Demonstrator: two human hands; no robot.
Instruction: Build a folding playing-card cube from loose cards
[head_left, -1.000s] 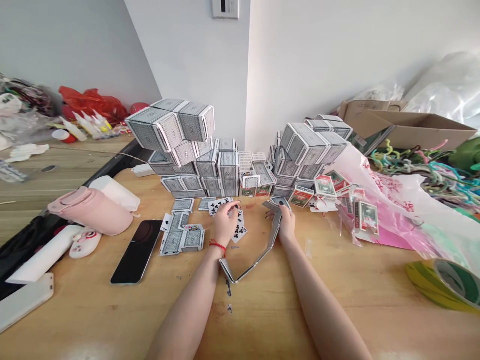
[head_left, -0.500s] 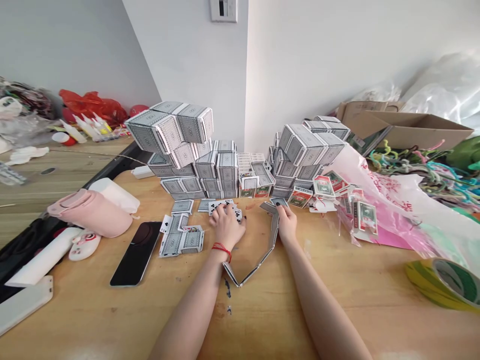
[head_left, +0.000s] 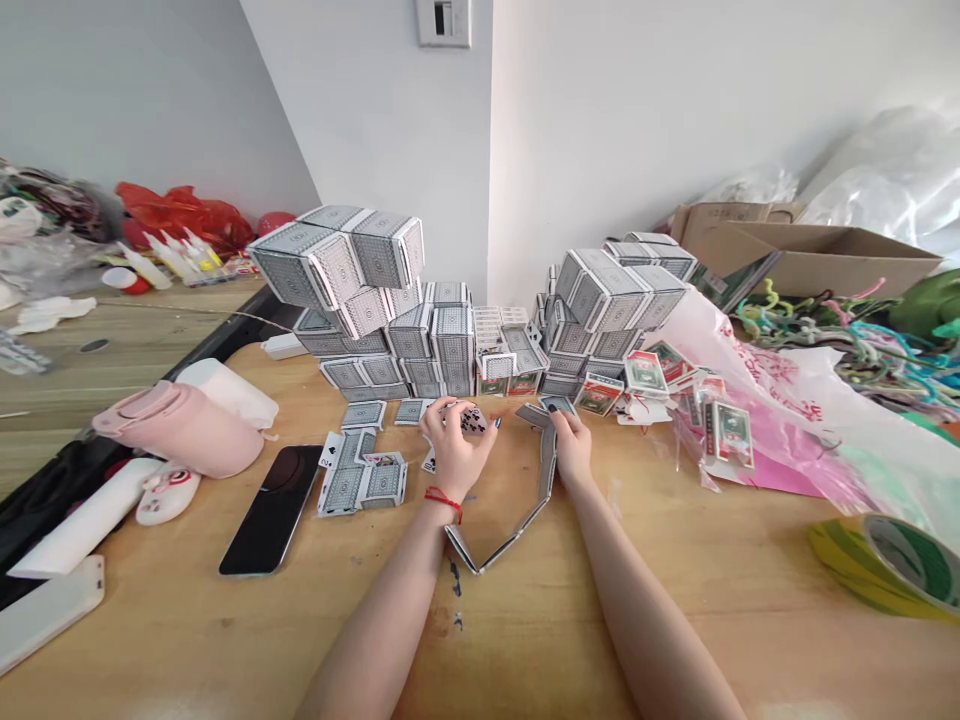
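My left hand, with a red string at the wrist, is closed round a few face-up playing cards just above the wooden table. My right hand pinches the far end of a folded strip of joined cards that stands on edge in a V between my forearms. Behind both hands rise stacks of cubes built from grey-backed cards, one on the left and one on the right. Loose folded cards lie left of my left hand.
A black phone, a pink bottle and a white roll lie at left. Card boxes on pink plastic, a cardboard box, coloured cords and a green tape roll fill the right side.
My left hand has gathered the face-up cards off the table and lifted them, curling round them. My right hand has stayed on the card strip.
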